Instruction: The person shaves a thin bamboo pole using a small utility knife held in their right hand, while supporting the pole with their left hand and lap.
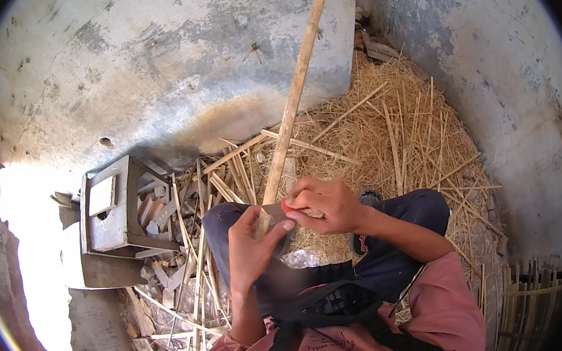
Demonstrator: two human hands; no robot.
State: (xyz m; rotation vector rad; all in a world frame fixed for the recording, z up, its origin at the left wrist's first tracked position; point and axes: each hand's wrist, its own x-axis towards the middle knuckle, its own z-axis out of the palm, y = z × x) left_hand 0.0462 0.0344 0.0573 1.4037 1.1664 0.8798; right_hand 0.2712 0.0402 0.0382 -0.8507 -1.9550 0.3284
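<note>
A long pale wooden pole (299, 80) slopes from the top of the view down to my lap. Around its near end curl the fingers of my left hand (250, 246), thumb stretched toward the right. Pinched in my right hand (329, 205) is a small red-handled tool (286, 206) that looks like a knife. Its greyish blade seems to lie across the pole between my hands; my fingers cover much of the handle. Both hands are close together above my crossed legs in dark trousers (395, 222).
Straw and shavings (363, 121) cover the ground ahead and right. Loose wooden strips (196, 276) and rubble lie left, beside a wooden box frame (113, 203). Grey plastered walls (151, 66) surround me, with a bright opening at left. Bundled sticks (533, 307) stand lower right.
</note>
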